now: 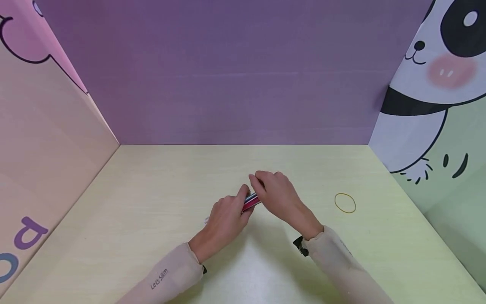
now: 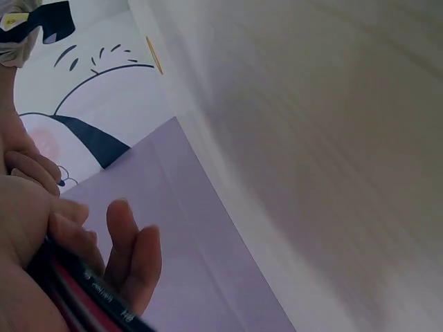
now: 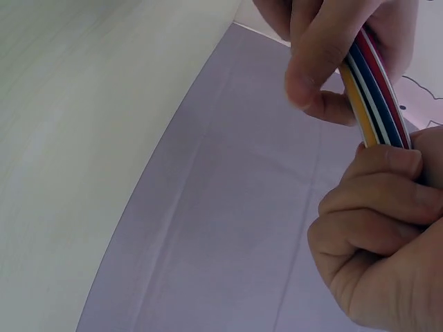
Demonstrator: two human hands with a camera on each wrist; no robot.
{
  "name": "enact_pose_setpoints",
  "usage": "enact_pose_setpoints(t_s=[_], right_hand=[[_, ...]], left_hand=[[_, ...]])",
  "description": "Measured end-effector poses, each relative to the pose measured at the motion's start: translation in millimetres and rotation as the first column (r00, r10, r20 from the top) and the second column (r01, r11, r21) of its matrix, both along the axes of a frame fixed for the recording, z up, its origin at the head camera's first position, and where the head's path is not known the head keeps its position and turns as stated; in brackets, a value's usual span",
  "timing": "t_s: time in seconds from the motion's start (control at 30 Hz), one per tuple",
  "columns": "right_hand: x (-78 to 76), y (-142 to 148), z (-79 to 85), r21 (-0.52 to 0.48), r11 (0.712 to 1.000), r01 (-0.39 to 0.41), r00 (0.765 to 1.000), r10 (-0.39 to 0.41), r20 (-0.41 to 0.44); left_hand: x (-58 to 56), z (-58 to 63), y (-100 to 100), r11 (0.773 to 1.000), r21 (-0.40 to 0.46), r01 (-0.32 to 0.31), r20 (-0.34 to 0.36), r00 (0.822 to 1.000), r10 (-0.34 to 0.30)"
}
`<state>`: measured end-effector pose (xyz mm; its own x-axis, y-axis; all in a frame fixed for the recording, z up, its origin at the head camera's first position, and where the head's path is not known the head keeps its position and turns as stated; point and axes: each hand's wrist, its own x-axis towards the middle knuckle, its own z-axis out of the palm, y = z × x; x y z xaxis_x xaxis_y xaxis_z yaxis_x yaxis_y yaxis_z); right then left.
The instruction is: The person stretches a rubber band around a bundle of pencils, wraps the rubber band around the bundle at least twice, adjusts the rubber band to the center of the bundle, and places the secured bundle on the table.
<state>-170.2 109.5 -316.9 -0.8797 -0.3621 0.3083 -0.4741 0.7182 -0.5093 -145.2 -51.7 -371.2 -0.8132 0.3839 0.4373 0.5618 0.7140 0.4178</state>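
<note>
Small white lettering is running along a dark pen [image 2: 93, 282] in the left wrist view, too blurred to read. The left sleeve [image 1: 163, 280] is carrying dark writing that is seeming to say "Let's Slim". On the left wall [image 1: 49, 160], a purple letter [image 1: 30, 233] is showing, above part of a blue round one [image 1: 8, 267].

The pen is lying within a bundle of pens [image 1: 250, 203], which both hands are holding above the middle of the table [image 1: 159, 181]. The left hand [image 1: 225, 217] is gripping it with curled fingers; the right hand [image 1: 279, 196] is closing around its upper right end. Yellow, white, blue and red stripes are showing between them.

A yellow rubber band [image 1: 343, 194] is lying well apart, to the right. The table's back edge is meeting the purple wall [image 1: 243, 71] beyond the hands, while tabletop is spreading widely on both sides toward the side walls.
</note>
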Motion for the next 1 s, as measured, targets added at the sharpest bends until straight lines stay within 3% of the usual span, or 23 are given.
enact_pose_setpoints(t_s=[0.1, 0.23, 0.33, 0.43, 0.53, 0.67, 0.73, 0.87, 1.0], right_hand=[[0.3, 0.5, 2.2, -0.02, 1.0, 0.002, 0.999, -0.001, 0.043], [0.5, 5.4, 6.7, -0.042, 0.999, -0.02, 0.988, 0.026, 0.154], [0.9, 11.0, 12.3, -0.068, 0.996, -0.049, 0.974, 0.063, 0.219], [-0.1, 18.0, 18.7, -0.089, 0.994, -0.061, 0.971, 0.08, 0.225], [-1.8, 25.3, 24.8, -0.107, 0.992, -0.067, 0.979, 0.086, 0.186], [-3.8, 35.1, 31.4, -0.137, 0.986, -0.091, 0.982, 0.112, 0.149], [-4.3, 40.7, 33.2, -0.133, 0.986, -0.097, 0.982, 0.116, 0.146], [-4.7, 55.1, 33.4, -0.095, 0.992, -0.087, 0.985, 0.1, 0.139], [-4.6, 70.0, 29.3, -0.082, 0.992, -0.093, 0.988, 0.102, 0.113]], left_hand=[[-0.3, -0.1, -1.0, 1.0, -0.011, 0.013, 0.007, 1.0, -0.013], [-0.7, -0.4, -2.2, 0.997, -0.003, 0.072, 0.101, 0.992, -0.071], [-1.0, 0.9, -2.9, 0.99, 0.076, 0.123, 0.23, 0.964, -0.137], [-1.8, 2.9, -3.7, 0.965, 0.213, 0.153, 0.385, 0.894, -0.227], [-4.0, 2.8, -4.5, 0.921, 0.356, 0.157, 0.509, 0.794, -0.332], [-7.2, 0.3, -5.7, 0.851, 0.496, 0.172, 0.584, 0.66, -0.473], [-7.9, 0.1, -6.6, 0.818, 0.548, 0.175, 0.597, 0.602, -0.53], [-7.6, 2.5, -9.0, 0.765, 0.621, 0.167, 0.603, 0.522, -0.604], [-6.5, 5.3, -11.0, 0.728, 0.674, 0.127, 0.621, 0.436, -0.651]])
